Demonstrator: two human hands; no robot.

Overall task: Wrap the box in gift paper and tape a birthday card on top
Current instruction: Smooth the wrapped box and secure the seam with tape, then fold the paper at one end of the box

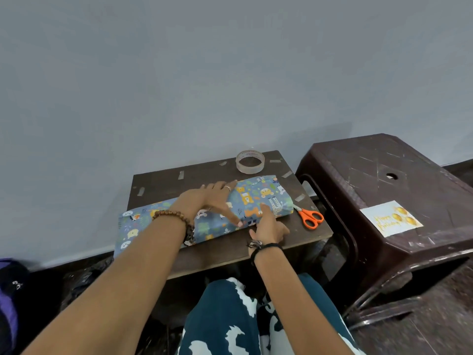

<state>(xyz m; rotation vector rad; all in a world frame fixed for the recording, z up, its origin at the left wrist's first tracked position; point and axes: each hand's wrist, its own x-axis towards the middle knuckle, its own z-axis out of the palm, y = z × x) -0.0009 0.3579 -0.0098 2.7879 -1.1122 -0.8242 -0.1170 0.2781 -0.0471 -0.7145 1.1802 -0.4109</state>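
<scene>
Hands press flat on the box wrapped in blue animal-print gift paper [258, 198] at the centre of the dark wooden worktop [302, 234]: left hand [207, 198] spread wide on top, right hand [267, 226] with fingers straight at its near edge. Clear tape roll [250, 161] at twelve o'clock, orange-handled scissors [309, 217] at three, white gold-lettered birthday card [390, 218] on the brown plastic stool [384, 175] beyond.

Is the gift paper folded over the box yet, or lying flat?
Folded over: the paper hugs the box; its left end lies loose.
</scene>
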